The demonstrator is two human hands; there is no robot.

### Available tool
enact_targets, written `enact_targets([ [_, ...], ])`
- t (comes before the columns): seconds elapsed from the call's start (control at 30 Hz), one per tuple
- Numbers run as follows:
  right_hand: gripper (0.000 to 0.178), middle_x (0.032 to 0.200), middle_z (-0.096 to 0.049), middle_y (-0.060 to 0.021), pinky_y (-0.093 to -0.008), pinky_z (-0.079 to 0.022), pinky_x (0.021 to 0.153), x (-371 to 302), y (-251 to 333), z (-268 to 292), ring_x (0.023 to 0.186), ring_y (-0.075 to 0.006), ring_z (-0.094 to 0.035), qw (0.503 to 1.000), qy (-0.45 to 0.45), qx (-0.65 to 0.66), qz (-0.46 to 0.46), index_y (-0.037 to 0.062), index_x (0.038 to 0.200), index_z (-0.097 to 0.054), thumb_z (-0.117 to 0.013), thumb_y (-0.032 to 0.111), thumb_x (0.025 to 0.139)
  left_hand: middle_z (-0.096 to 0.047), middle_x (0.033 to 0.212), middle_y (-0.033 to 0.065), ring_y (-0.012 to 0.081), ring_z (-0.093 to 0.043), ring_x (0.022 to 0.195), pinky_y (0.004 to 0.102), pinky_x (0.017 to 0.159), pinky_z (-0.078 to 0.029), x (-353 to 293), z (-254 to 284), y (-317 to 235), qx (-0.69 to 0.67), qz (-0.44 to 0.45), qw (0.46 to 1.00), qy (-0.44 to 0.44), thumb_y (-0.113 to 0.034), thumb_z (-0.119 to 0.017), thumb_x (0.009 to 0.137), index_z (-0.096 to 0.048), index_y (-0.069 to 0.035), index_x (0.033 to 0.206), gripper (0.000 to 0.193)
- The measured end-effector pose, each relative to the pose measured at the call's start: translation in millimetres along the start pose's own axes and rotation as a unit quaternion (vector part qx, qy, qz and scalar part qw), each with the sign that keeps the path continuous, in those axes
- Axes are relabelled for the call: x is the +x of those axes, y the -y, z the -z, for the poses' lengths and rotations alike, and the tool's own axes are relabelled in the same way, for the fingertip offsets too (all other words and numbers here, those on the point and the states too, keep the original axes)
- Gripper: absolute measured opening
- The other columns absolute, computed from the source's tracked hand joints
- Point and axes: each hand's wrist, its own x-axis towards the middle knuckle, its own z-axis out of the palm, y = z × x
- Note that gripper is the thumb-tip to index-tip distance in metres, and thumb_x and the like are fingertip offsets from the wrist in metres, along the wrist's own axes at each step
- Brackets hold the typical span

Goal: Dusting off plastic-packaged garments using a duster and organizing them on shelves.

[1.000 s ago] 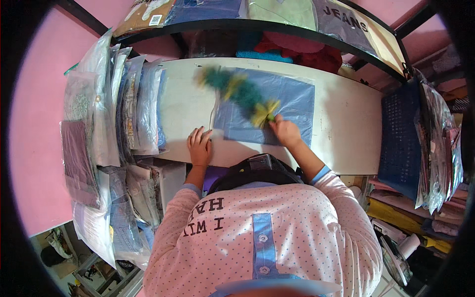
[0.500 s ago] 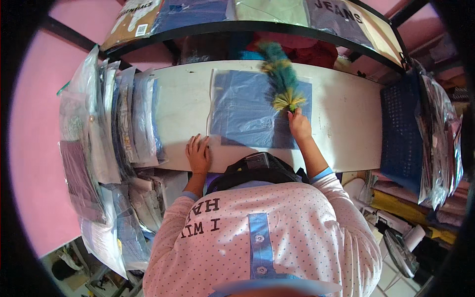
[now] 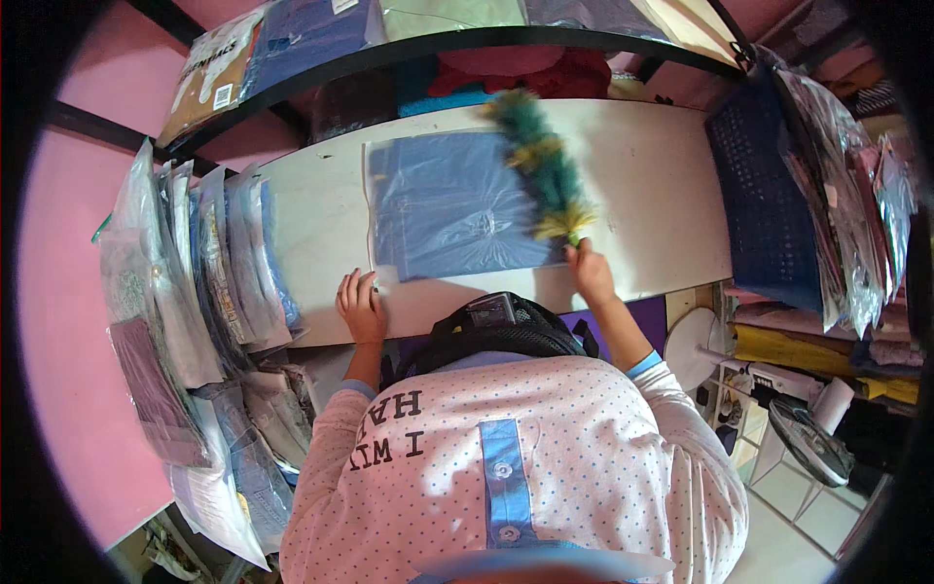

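At a long white worktable [image 3: 662,195], a person in a pale pink, dotted long-sleeved shirt [image 3: 584,438] with a blue buttoned strip [image 3: 506,477] works over plastic-wrapped clothing. A black mesh-sided article [image 3: 501,331], its exact kind unclear, shows between the shirt and the table's near edge. The left hand [image 3: 362,304] rests on the tabletop, fingers slightly spread and gripping nothing, just beside the near left corner of a flat, rectangular blue garment sealed in clear plastic [image 3: 438,204]; whether the fingertips touch the wrapping cannot be told. The right hand [image 3: 591,275] is closed firmly around the near end of a fluffy green duster banded with yellow [image 3: 545,175], which slants across the right edge of the garment, its blurred tip pointing toward the table's far side; contact between fibres and plastic cannot be made out. The wrapped garment lies flat on the middle of the table. To the left, clothes in clear plastic bags [image 3: 224,253] stand packed in an upright row; to the right, a dark blue perforated plastic basket [image 3: 764,195] stands on its side beside more bagged clothes. Beyond, red cloth [image 3: 584,78] sits under a black-framed shelf [image 3: 467,44] lined with folded, packaged garments [image 3: 316,44]
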Motion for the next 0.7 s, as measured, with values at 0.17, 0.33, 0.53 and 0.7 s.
enact_targets([
  [0.17, 0.036, 0.075, -0.062, -0.0236, -0.0517, -0.047, 0.059, -50, 8, 9, 0.070, -0.0424, -0.061, 0.974, 0.187, -0.074, 0.101, 0.0062, 0.094, -0.046, -0.044, 0.042, 0.091, -0.053, 0.117, 0.0065, 0.0282, -0.043, 0.119, 0.0453, 0.102, -0.025, -5, -8, 8, -0.019, -0.012, 0.998, -0.054, -0.011, -0.053, 0.079, -0.062, -0.012, 0.092, 0.015],
  [0.33, 0.036, 0.065, -0.059, -0.0252, -0.0528, -0.045, 0.054, -41, -26, 14, 0.063, -0.0440, -0.059, 0.999, -0.016, -0.023, -0.039, 0.0035, 0.093, -0.045, -0.045, 0.040, 0.091, -0.055, 0.105, 0.0048, 0.0282, -0.045, 0.116, 0.0482, 0.101, -0.025, -8, -8, 4, 0.012, -0.022, 0.996, -0.082, -0.010, -0.055, 0.077, -0.060, -0.011, 0.081, 0.006],
  [0.53, 0.037, 0.070, -0.061, -0.0237, -0.0520, -0.047, 0.060, -53, -6, 5, 0.069, -0.0420, -0.061, 0.977, 0.172, -0.074, 0.105, 0.0059, 0.096, -0.045, -0.044, 0.042, 0.091, -0.054, 0.101, 0.0057, 0.0289, -0.045, 0.115, 0.0490, 0.101, -0.025, -13, -13, 14, -0.001, -0.045, 0.996, -0.082, -0.012, -0.056, 0.077, -0.058, -0.009, 0.079, 0.004],
  [0.7, 0.031, 0.063, -0.058, -0.0239, -0.0521, -0.045, 0.054, -28, -5, 6, 0.062, -0.0435, -0.058, 0.999, 0.011, -0.052, -0.003, 0.0041, 0.091, -0.046, -0.047, 0.035, 0.091, -0.052, 0.116, 0.0083, 0.0295, -0.042, 0.119, 0.0453, 0.102, -0.026, -5, -1, -7, -0.007, -0.029, 0.998, -0.060, -0.013, -0.055, 0.078, -0.062, -0.011, 0.103, 0.027],
])
